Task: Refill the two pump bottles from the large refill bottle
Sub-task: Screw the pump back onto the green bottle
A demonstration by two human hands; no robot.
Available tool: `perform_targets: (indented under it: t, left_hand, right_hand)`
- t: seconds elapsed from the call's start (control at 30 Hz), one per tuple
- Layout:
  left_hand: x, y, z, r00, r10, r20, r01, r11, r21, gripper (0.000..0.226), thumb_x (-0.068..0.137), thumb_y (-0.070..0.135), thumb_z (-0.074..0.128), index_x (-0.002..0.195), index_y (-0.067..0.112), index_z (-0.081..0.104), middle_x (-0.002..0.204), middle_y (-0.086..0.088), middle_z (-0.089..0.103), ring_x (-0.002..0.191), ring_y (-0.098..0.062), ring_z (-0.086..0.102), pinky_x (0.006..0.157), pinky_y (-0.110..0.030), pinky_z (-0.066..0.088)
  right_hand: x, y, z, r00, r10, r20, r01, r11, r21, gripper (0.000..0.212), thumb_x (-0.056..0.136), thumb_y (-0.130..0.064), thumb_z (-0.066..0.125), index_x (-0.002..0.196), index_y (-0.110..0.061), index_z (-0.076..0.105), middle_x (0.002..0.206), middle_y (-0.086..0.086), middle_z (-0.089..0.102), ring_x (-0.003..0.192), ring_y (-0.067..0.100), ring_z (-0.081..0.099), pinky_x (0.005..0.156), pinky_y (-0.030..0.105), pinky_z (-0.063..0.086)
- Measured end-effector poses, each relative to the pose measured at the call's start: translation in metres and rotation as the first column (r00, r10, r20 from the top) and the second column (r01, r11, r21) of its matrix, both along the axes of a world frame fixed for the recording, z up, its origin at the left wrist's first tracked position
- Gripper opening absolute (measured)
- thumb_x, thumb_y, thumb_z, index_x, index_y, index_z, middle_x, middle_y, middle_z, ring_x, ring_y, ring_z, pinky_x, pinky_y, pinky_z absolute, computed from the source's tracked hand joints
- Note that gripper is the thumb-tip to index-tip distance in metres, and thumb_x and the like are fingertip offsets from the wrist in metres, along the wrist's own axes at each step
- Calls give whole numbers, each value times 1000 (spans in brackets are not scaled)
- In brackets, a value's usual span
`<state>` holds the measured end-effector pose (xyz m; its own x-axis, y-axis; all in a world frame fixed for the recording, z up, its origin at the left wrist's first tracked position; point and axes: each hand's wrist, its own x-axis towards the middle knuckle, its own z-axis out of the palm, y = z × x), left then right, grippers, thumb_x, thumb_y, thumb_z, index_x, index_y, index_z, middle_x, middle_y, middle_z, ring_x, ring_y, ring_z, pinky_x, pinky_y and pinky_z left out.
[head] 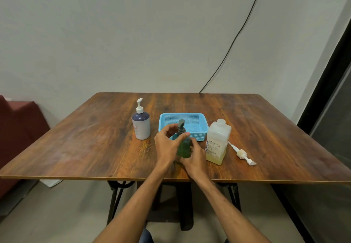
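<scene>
Brown wood-grain table carried everything.

- **Biggest task item:** square translucent plastic refill bottle. It stood upright, right of centre, with pale yellow liquid only in its bottom part and a printed label on the near face.
- **Next:** round white pump bottle with a dark shoulder and white pump head. It stood upright, left of centre, well apart from both hands.
- **Between those two, behind the hands:** light blue perforated plastic basket.
- **Smallest bottle:** dark green pump bottle with a grey pump head. It stood upright in front of the basket, near the refill bottle's left side.
- **Smallest item:** loose white pump with dip tube. It lay flat on the table right of the refill bottle, tube end close to that bottle's base.

Left hand had fingers and thumb curled round the neck and pump collar of the dark green pump bottle, with the thumb tip across the front. Right hand was wrapped round that bottle's lower body from the near-right side, fingers clamped on it. Both hands gripped the same bottle and met low down.

Couldn't tell whether the bottle's base sat on the table, because the hands covered it. The refill bottle stood just beside the right hand, not touched.
</scene>
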<state>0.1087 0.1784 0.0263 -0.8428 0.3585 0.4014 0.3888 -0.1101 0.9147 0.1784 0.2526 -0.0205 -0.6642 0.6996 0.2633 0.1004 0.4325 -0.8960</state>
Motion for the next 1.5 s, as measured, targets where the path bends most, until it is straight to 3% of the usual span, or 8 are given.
perform_targets:
  t: [0.13,0.43,0.6,0.73,1.07,1.17,1.37,1.5]
  left_hand:
    - [-11,-2,5,998,-49,-28,48,998,-45,33,76,22,84,107,13,74,104,4,75,96,-8,71,87,-35,60]
    - [-41,-18,15,853,-504,135,522,835,-175,34,99,13,55,133,14,60,131,3,66,125,-10,59,108,-38,47]
    - [-11,-7,-3,993,-114,25,115,993,-31,43,86,36,74,125,22,64,125,7,67,117,-6,61,97,-28,54]
    - [2,2,-8,997,38,-68,-37,999,13,33,79,29,82,108,20,70,106,11,71,103,-3,66,87,-23,57]
    - [-31,-12,3,940,-340,30,338,915,-219,29,99,16,56,127,16,65,129,4,66,122,-8,59,105,-35,50]
    - [-28,-15,8,918,-381,114,394,910,-133,28,100,15,54,127,19,63,129,3,66,122,-10,61,104,-32,51]
    - [2,-1,-4,999,7,-40,-8,1000,-18,37,83,24,79,118,17,70,117,5,71,110,-6,66,94,-26,56]
    - [5,2,-2,996,57,-67,-57,998,7,36,79,18,82,113,13,73,112,2,74,103,-6,69,91,-23,57]
  right_hand:
    - [1,2,-1,1000,19,1,-19,1000,-23,83,68,-21,92,137,-28,48,132,-5,61,120,13,60,96,30,55]
    - [0,2,-2,1000,5,15,-5,1000,-1,83,66,-25,93,136,-27,49,132,-6,60,120,14,59,99,36,55]
    - [1,3,0,1000,9,9,-9,1000,-1,78,69,-21,91,135,-27,49,130,-6,61,118,10,58,86,12,49]
    - [0,1,0,1000,-6,1,6,1000,20,78,72,-21,89,140,-22,48,136,-1,60,125,16,57,95,26,51]
    - [-2,4,-4,1000,10,4,-10,1000,-9,84,65,-26,93,137,-27,49,132,-7,61,120,14,59,98,36,55]
    - [-1,4,-4,1000,22,8,-22,1000,-20,81,66,-25,93,134,-30,49,130,-9,62,118,11,60,95,29,55]
    - [-1,3,-3,1000,3,4,-3,1000,1,80,69,-25,91,138,-27,49,132,-5,62,120,12,60,89,20,52]
    - [0,2,-1,1000,3,0,-3,1000,-2,79,72,-24,89,139,-25,48,135,-4,60,123,13,57,89,17,48]
